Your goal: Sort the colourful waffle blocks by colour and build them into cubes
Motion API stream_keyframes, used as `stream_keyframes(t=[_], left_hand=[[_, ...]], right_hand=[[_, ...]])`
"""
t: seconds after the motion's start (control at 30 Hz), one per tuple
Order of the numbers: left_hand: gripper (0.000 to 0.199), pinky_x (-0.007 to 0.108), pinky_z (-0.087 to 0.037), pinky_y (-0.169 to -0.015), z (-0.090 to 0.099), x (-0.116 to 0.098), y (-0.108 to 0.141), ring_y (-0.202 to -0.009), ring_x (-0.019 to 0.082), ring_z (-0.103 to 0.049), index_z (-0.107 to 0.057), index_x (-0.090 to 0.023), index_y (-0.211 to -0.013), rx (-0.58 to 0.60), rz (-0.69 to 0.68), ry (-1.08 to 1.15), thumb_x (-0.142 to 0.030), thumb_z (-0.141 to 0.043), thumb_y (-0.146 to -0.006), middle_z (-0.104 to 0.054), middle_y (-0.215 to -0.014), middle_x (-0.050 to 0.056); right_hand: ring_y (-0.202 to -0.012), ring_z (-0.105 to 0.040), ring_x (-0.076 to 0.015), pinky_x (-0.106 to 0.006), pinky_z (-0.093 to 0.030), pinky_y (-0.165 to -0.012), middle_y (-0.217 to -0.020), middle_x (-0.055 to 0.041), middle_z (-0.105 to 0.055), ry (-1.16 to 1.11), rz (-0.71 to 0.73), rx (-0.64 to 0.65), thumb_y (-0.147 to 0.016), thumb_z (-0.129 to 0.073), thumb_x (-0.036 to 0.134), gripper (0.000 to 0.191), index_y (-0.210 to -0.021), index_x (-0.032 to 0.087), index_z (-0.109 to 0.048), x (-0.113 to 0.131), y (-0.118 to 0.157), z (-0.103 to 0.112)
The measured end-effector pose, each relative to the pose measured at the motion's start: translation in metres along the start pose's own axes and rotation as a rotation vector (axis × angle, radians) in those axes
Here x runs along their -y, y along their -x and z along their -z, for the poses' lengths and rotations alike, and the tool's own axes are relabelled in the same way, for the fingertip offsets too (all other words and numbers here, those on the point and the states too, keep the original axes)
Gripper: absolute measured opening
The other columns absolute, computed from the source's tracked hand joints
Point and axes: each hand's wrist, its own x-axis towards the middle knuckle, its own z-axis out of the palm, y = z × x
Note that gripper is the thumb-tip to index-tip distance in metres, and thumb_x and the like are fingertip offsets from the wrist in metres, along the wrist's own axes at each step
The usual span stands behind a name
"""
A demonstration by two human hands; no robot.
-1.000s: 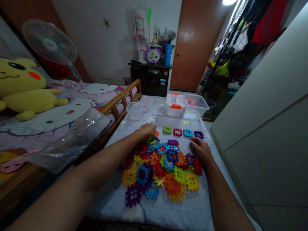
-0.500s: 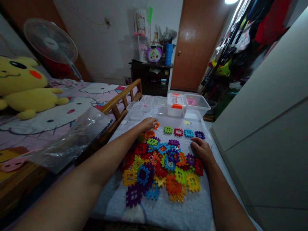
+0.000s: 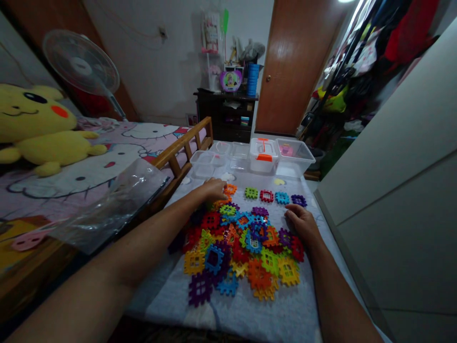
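Observation:
A heap of colourful plastic building pieces (image 3: 239, 255), square and triangular with notched edges, lies on the cloth-covered table. Beyond it runs a row of square pieces: an orange piece (image 3: 230, 189), a green piece (image 3: 251, 193), a red piece (image 3: 266, 196), a light blue piece (image 3: 282, 197) and a purple piece (image 3: 299, 200). My left hand (image 3: 214, 189) is just left of the orange piece, fingers loosely apart and pointing down, with nothing visible in them. At the heap's right edge rests my right hand (image 3: 302, 221), open, its thumb and fingers apart, below the purple piece.
Clear plastic containers (image 3: 205, 164) stand along the table's far end, with a white lidded box with orange latches (image 3: 263, 156) among them. A wooden bed rail (image 3: 185, 143) borders the left side, where a plastic bag (image 3: 117, 205) lies. A pale cabinet (image 3: 392, 214) flanks the right.
My left hand has let go of the orange piece and moved slightly left; the piece now lies flat at the row's left end. My right hand stays in place. The view shifted slightly.

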Motion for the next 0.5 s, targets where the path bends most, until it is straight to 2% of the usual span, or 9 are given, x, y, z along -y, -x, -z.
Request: stream_keyframes(t=[0.07, 0.17, 0.33, 0.5], left_hand=[[0.041, 0.034, -0.051, -0.087, 0.003, -0.001, 0.007, -0.105, 0.030, -0.067, -0.070, -0.022, -0.107, 0.067, -0.012, -0.030, -0.042, -0.072, -0.071, -0.073, -0.114, 0.009], [0.035, 0.033, -0.051, -0.081, 0.004, -0.008, 0.014, -0.098, 0.029, -0.069, -0.073, -0.022, -0.100, 0.095, -0.020, -0.063, -0.038, -0.072, -0.068, -0.076, -0.105, 0.008], [0.025, 0.033, -0.049, -0.083, 0.001, -0.014, 0.018, -0.100, 0.030, -0.069, -0.074, -0.019, -0.093, 0.045, -0.024, -0.065, -0.036, -0.064, -0.078, -0.076, -0.103, 0.014], [0.022, 0.029, -0.048, -0.079, 0.003, -0.004, 0.012, -0.097, 0.026, -0.068, -0.073, -0.016, -0.098, -0.023, -0.029, 0.024, -0.019, -0.055, -0.084, -0.075, -0.106, 0.013]], right_hand=[[-0.059, -0.054, -0.0167, -0.029, -0.041, -0.054, -0.071, -0.0011, -0.065, 0.004, -0.004, 0.000, -0.073, -0.064, 0.046, 0.042, -0.104, 0.017, -0.070, 0.002, 0.001, 0.000], [-0.060, -0.054, -0.0170, -0.029, -0.041, -0.054, -0.075, -0.0025, -0.066, -0.005, 0.003, -0.008, -0.072, -0.065, 0.047, 0.044, -0.103, 0.016, -0.070, 0.000, 0.000, 0.000], [-0.059, -0.053, -0.0166, -0.029, -0.040, -0.054, -0.071, -0.0012, -0.065, -0.027, 0.001, 0.000, -0.074, -0.065, 0.047, 0.044, -0.105, 0.017, -0.069, -0.004, -0.001, 0.000], [-0.060, -0.055, -0.0171, -0.029, -0.041, -0.055, -0.072, -0.0018, -0.066, -0.035, -0.002, 0.005, -0.072, -0.066, 0.047, 0.044, -0.104, 0.016, -0.070, -0.004, -0.001, 0.000]])
